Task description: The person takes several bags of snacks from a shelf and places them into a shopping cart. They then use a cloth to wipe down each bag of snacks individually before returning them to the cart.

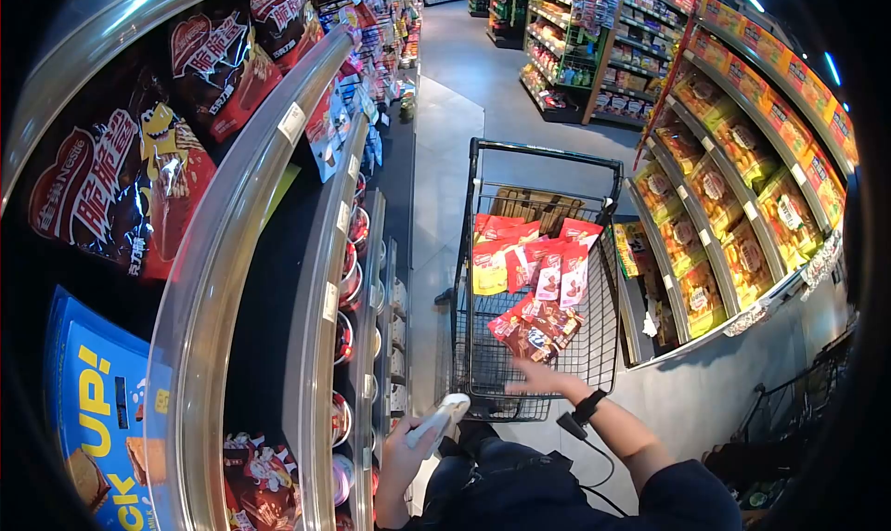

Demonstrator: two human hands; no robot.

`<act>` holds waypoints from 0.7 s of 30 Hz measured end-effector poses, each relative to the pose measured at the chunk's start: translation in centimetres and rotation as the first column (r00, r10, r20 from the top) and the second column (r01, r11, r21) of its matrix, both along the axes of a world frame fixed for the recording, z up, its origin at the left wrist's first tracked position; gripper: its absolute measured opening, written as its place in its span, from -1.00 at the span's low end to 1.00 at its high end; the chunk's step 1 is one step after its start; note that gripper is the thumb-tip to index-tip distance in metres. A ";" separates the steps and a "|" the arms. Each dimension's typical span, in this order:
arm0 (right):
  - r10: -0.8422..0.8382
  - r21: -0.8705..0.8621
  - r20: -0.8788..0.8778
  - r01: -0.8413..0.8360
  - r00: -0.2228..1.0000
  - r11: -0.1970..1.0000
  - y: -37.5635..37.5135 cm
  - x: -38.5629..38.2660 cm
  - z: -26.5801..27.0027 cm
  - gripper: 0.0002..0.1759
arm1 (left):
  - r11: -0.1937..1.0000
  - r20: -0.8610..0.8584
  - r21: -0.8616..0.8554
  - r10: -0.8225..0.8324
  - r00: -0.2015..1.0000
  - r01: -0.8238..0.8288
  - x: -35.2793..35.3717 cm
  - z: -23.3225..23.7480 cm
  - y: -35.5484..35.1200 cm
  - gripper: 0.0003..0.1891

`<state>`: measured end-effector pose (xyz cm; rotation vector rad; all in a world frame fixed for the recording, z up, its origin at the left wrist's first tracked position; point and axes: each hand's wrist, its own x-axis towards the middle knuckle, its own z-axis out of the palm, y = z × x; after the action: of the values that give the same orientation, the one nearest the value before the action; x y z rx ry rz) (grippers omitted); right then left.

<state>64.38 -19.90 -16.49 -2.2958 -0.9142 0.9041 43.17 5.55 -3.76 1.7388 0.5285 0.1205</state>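
My left hand (401,457) is closed around a slim white-and-grey handheld device (436,426), held low in front of my body beside the left shelves. Over the near end of a black wire shopping cart (548,150) reaches my right hand (543,380), slightly blurred, its fingers stretched out with nothing in them. Just beyond those fingertips, dark brown and red snack bags (554,334) lie in the cart. Red and pink pouches (549,269) and a yellow-and-red bag (489,269) rest farther in, with a brown carton (538,203) at the far end.
Shelves (260,206) with chocolate snack bags (121,183) and a blue package (102,429) curve along my left. On the right stands a tiered rack (710,239) of yellow packets. A grey floor aisle (464,62) leads ahead to more shelving (566,44). A cable hangs from my right wrist's black band (588,406).
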 end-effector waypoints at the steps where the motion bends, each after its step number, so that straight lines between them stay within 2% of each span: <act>1: 0.180 -0.083 0.060 -0.175 0.982 0.981 -1.2 -1.2 -4.0 -0.20 | 0.999 0.011 0.043 0.010 1.000 -0.010 -0.6 -0.4 0.1 -0.79; 3: 0.023 -0.257 -0.006 -0.024 1.000 0.966 0.1 -4.5 0.2 -0.33 | 0.996 0.007 0.084 0.023 1.000 -0.024 -1.7 -0.3 0.5 -0.80; 5: 0.029 -0.202 0.039 -0.021 0.999 0.979 -0.2 -5.1 -1.1 -0.39 | 0.999 -0.133 0.028 0.040 0.990 -0.036 -2.7 0.4 0.8 -0.76; 7: 0.029 -0.142 0.104 -0.014 0.994 0.990 -0.5 -5.7 -1.5 -0.44 | 0.997 -0.090 -0.015 0.072 0.993 -0.074 -3.1 -0.5 0.7 -0.79; 11: 0.110 -0.227 0.039 -0.098 0.993 0.969 -0.4 -6.4 -0.5 -0.41 | 0.986 -0.044 -0.048 0.157 0.987 -0.160 -3.4 -2.1 0.7 -0.81; 13: 0.155 -0.250 -0.128 -0.183 0.980 0.951 -0.3 -6.3 -0.5 -0.34 | 0.983 0.010 -0.154 0.104 0.995 -0.101 -3.8 -2.4 1.1 -0.84; 14: 0.154 -0.166 -0.291 -0.208 0.944 0.964 -0.2 -4.9 -0.3 -0.27 | 0.967 0.014 -0.229 0.121 0.992 -0.115 -4.1 -2.3 1.2 -0.87; 15: 0.164 -0.126 -0.320 -0.213 0.933 0.969 -0.1 -3.1 -1.7 -0.27 | 0.964 0.017 -0.225 0.151 0.988 -0.143 -4.3 -1.9 1.3 -0.87; 17: -0.038 -0.204 -0.223 -0.008 0.974 0.979 0.0 0.9 -4.9 -0.28 | 0.979 0.159 -0.193 0.097 0.983 -0.065 -5.2 -0.8 1.7 -0.86; 18: -0.134 -0.293 -0.167 0.081 0.977 0.953 -0.1 2.5 -6.3 -0.26 | 0.973 0.180 -0.214 0.130 0.975 -0.090 -5.5 0.7 1.6 -0.84; 19: -0.221 -0.371 -0.103 0.169 0.970 0.913 -0.1 3.6 -7.7 -0.21 | 0.961 0.110 -0.255 0.136 0.985 -0.104 -6.4 0.9 2.0 -0.82; 21: -0.268 -0.272 0.317 0.358 0.910 0.893 0.1 3.7 -11.0 -0.03 | 0.978 0.158 -0.124 0.189 0.969 -0.171 -7.5 0.7 2.3 -0.76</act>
<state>68.06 -19.84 -27.54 -2.8022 -0.4893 0.6431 35.70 7.88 -3.11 1.5557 0.5575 0.3588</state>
